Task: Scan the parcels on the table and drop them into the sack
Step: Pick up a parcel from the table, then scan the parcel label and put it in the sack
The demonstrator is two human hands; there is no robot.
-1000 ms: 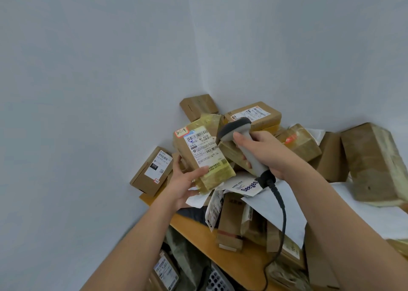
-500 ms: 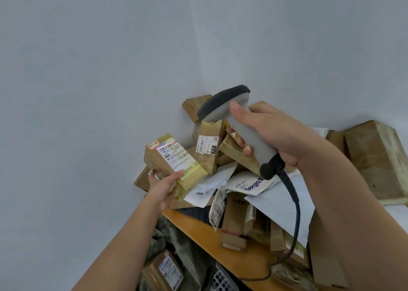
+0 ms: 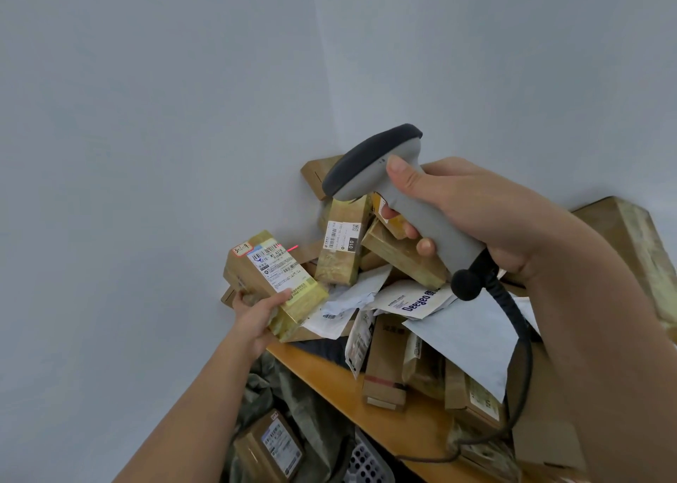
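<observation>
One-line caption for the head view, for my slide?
Right hand aims scanner at labelled parcel gripped by left hand.

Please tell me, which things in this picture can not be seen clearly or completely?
All from the head view:
- Sack: only part of it shows below the table; the left arm and the bottom edge cut it off.
- Print on the held parcel: too small to read; the left hand covers its lower end.
- Scanner window: faces away from the camera; the right hand wraps the handle.
- Cable: runs off among the parcels.
</observation>
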